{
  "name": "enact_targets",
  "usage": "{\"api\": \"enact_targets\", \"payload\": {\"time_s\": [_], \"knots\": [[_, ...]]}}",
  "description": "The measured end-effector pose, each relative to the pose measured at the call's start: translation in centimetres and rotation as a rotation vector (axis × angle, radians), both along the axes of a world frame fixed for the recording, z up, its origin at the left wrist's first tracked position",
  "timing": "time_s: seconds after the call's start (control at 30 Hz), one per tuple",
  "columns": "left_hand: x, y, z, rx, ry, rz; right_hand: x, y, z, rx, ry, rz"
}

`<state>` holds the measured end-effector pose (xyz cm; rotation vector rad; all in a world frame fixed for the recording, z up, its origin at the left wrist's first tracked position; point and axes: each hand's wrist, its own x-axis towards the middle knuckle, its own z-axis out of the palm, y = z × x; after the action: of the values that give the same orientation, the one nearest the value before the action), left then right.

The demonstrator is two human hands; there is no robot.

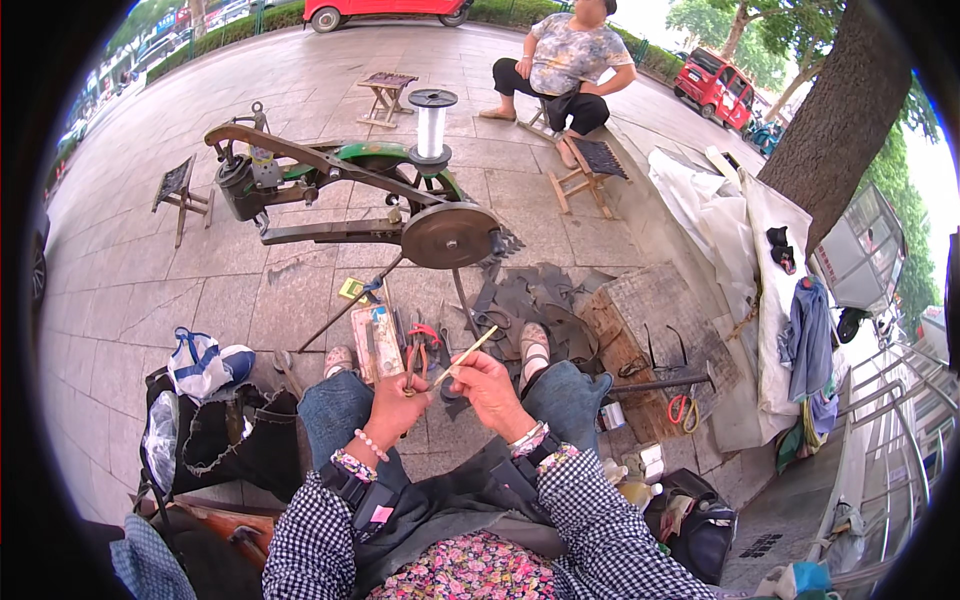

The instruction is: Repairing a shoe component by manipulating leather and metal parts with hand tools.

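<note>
Pinching a thin pale stick (478, 345): R hand (490, 392), fingers pressed tog. on it, stick slanting up & to the R, lower end near L hand (398, 403). L fingers bunched tog. too; can't tell what's btwn them. Stick's in front of the lap, above the paving (230, 310). Just beyond, on the ground: red-handled pliers (424, 331) next to a shallow box (361, 335); dark scraps (545, 290) R of those. Further fwd, a machine w/ big wheel (449, 238) & white thread spool (431, 132). Scissors (684, 410) w/ red handles, well off R.
</note>
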<state>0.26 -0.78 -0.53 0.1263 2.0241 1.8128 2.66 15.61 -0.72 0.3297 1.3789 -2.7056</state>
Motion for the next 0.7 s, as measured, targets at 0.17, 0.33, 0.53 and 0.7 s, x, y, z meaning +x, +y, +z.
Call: {"api": "enact_targets", "payload": {"time_s": [0.17, 0.33, 0.53, 0.7], "knots": [[0.1, -0.2, 0.1, 0.016, -0.031, 0.027, -0.1, -0.5, 0.1, 0.018, 0.027, 0.016], [0.0, 0.0, 0.0, 0.015, -0.047, 0.006, -0.2, 0.1, -0.3, 0.069, 0.013, 0.006], [0.2, -0.1, 0.7, 0.062, -0.155, 0.007, -0.1, -0.1, -0.1, 0.089, -0.004, -0.032], [0.2, -0.2, 0.7, 0.081, -0.160, 0.001, -0.1, -0.1, 0.1, 0.070, 0.003, -0.027]]}}
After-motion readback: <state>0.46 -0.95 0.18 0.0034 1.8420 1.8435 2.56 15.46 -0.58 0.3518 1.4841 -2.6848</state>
